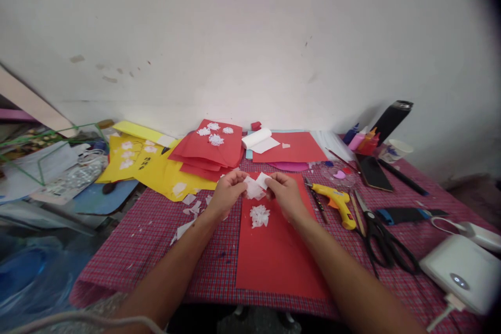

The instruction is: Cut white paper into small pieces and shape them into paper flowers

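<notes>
Between my fingertips is thin white paper [254, 188], above the upper part of a red sheet [279, 261]. My left hand [230, 190] pinches the paper's left side. On its right side, my right hand [285, 193] pinches a folded white corner. Whether this is one piece or two I cannot tell. Just below the hands, a ruffled white paper flower [260, 216] lies on the red sheet. Torn white scraps [192, 209] are on the checked cloth to the left.
Right of the sheet lie a yellow glue gun [334, 201], black scissors [385, 242], a utility knife [407, 214] and a white power bank [462, 271]. Behind are a white paper roll [257, 138] and red sheets with white flowers [215, 139]. Yellow sheets [133, 159] lie left.
</notes>
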A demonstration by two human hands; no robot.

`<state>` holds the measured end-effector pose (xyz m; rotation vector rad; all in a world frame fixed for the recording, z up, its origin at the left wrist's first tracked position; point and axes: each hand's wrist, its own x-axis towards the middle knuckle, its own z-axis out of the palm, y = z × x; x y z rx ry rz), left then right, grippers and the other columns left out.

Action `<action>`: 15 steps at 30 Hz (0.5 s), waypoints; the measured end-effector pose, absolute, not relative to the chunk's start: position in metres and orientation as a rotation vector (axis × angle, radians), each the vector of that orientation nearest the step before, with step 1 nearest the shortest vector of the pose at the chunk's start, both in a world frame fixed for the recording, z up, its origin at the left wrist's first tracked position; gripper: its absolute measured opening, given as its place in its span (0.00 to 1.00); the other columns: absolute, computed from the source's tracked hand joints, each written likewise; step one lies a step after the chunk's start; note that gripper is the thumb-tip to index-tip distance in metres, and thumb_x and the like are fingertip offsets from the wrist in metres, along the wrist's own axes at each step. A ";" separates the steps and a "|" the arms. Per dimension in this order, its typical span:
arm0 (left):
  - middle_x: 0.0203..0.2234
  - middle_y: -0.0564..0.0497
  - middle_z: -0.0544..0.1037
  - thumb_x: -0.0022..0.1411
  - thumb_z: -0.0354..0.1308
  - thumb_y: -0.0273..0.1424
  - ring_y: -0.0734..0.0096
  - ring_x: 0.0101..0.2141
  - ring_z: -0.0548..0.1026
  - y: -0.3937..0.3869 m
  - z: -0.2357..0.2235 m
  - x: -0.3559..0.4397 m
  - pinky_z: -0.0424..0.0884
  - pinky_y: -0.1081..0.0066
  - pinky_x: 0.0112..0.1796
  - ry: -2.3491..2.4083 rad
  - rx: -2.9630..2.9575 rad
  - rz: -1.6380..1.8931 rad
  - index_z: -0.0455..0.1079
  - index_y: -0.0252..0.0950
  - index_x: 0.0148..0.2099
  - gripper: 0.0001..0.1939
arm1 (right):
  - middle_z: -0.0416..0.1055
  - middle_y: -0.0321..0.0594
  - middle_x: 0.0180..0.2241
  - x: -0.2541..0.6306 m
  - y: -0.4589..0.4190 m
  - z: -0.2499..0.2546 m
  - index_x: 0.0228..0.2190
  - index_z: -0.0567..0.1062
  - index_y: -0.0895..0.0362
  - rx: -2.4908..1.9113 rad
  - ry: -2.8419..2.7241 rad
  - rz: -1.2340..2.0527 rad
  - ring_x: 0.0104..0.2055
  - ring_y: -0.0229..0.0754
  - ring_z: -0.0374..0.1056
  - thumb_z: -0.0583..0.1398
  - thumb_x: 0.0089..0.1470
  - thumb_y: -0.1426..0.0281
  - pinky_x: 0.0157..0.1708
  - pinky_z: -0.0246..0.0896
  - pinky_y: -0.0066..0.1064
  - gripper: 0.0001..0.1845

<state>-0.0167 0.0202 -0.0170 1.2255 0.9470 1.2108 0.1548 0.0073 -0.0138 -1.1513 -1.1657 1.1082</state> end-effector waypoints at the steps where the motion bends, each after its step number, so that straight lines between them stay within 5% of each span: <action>1: 0.24 0.56 0.73 0.53 0.59 0.27 0.79 0.22 0.69 0.021 -0.018 -0.017 0.66 0.76 0.26 0.955 1.231 1.207 0.70 0.35 0.41 0.11 | 0.63 0.29 0.15 0.155 0.007 -0.013 0.19 0.66 0.54 -1.159 -1.159 1.092 0.17 0.35 0.56 0.60 0.50 0.66 0.19 0.49 0.27 0.12; 7: 0.27 0.53 0.75 0.56 0.60 0.32 0.75 0.25 0.71 0.025 -0.023 -0.019 0.67 0.75 0.28 1.139 1.391 1.244 0.70 0.35 0.41 0.10 | 0.62 0.29 0.15 0.160 0.010 -0.006 0.20 0.66 0.54 -1.178 -1.063 1.003 0.17 0.34 0.56 0.61 0.51 0.63 0.20 0.50 0.27 0.13; 15: 0.33 0.47 0.76 0.65 0.52 0.29 0.65 0.38 0.73 0.025 -0.022 -0.019 0.68 0.66 0.41 1.489 2.335 1.158 0.73 0.37 0.37 0.08 | 0.62 0.29 0.15 0.163 0.008 0.003 0.21 0.66 0.54 -1.206 -1.073 0.976 0.17 0.34 0.55 0.62 0.50 0.61 0.19 0.49 0.27 0.14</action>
